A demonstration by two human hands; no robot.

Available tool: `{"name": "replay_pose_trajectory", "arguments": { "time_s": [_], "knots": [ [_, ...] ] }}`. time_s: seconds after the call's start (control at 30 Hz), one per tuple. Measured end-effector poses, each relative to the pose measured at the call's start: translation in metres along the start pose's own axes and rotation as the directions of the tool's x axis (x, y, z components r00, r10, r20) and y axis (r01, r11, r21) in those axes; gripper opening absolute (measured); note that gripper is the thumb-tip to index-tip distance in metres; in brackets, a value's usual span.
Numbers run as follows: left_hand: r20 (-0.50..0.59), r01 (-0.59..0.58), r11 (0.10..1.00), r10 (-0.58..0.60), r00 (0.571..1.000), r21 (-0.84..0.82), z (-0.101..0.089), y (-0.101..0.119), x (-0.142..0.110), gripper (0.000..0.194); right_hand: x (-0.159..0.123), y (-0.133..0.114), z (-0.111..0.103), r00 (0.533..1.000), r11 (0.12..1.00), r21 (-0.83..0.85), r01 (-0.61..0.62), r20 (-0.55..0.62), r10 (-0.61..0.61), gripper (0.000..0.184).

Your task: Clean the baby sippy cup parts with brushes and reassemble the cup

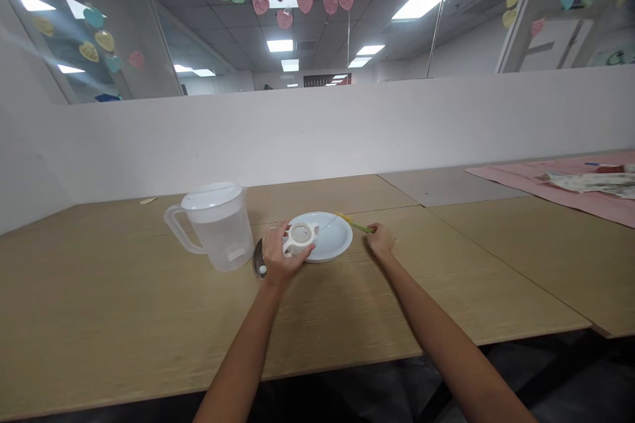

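Note:
My left hand [280, 254] is closed around a white ring-shaped plastic piece [301, 233] with small side loops, held above the left part of a white bowl [333, 244]. A fine pale line runs from near the ring over the bowl; I cannot tell whether it joins the ring. To the bowl's right, my right hand [381, 241] pinches the end of a thin green stem [364, 228]. Its yellow tip [344, 217] lies at the bowl's far right rim. Partly hidden behind my left hand is a dark round lid-like piece [257, 259] with a white knob.
A clear plastic pitcher [223, 231] with a white lid stands left of the bowl. On the far right, a pink cloth [520, 175] carries a whitish folded cloth [590, 183]. A low white wall [307, 135] topped by glass borders the wooden table [124, 317].

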State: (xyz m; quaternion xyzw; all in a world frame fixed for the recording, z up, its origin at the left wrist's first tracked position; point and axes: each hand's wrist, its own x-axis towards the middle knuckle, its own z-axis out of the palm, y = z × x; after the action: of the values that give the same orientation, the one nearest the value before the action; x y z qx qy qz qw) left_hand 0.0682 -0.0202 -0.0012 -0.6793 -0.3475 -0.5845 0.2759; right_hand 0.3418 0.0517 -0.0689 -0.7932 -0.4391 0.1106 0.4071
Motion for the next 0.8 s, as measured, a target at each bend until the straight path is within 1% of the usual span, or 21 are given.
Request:
{"name": "replay_pose_trajectory", "arguments": {
  "time_s": [0.07,0.17,0.23,0.3,0.4,0.47,0.53,0.67,0.73,0.8],
  "knots": [
    [-0.061,-0.123,0.992,0.12,0.991,-0.037,0.001,0.005,0.0,0.063,-0.001,-0.002,0.002,0.997,0.998,-0.039,0.043,0.06,-0.04,0.031],
    [-0.131,-0.3,0.949,0.286,0.949,-0.102,0.004,0.015,-0.002,0.06,-0.004,-0.007,0.003,0.988,0.993,-0.078,0.093,0.131,-0.082,0.029],
    [-0.123,-0.36,0.921,0.344,0.931,-0.152,0.006,0.024,-0.006,0.056,-0.006,-0.009,0.003,0.982,0.989,-0.097,0.115,0.16,-0.098,0.029],
    [-0.039,-0.394,0.895,0.395,0.918,-0.21,0.008,0.032,-0.012,0.054,-0.008,-0.011,0.001,0.978,0.985,-0.114,0.13,0.179,-0.109,0.029],
    [0.067,-0.377,0.887,0.408,0.911,-0.268,0.012,0.042,-0.024,0.055,-0.01,-0.013,-0.001,0.974,0.98,-0.137,0.144,0.195,-0.116,0.029],
    [0.131,-0.32,0.908,0.364,0.922,-0.271,0.015,0.046,-0.031,0.059,-0.011,-0.015,-0.003,0.972,0.977,-0.151,0.151,0.201,-0.119,0.03],
    [0.214,-0.258,0.928,0.319,0.923,-0.267,0.017,0.047,-0.035,0.062,-0.013,-0.016,-0.004,0.971,0.974,-0.163,0.159,0.206,-0.124,0.03],
    [0.359,-0.157,0.947,0.255,0.898,-0.281,0.017,0.048,-0.032,0.059,-0.015,-0.019,-0.006,0.968,0.968,-0.183,0.172,0.212,-0.132,0.028],
    [0.392,-0.153,0.949,0.256,0.884,-0.275,0.014,0.048,-0.027,0.056,-0.016,-0.021,-0.007,0.968,0.965,-0.194,0.176,0.21,-0.135,0.026],
    [0.392,-0.207,0.947,0.292,0.872,-0.245,0.01,0.048,-0.021,0.052,-0.018,-0.023,-0.007,0.969,0.962,-0.206,0.179,0.205,-0.136,0.025]
  ]
}}
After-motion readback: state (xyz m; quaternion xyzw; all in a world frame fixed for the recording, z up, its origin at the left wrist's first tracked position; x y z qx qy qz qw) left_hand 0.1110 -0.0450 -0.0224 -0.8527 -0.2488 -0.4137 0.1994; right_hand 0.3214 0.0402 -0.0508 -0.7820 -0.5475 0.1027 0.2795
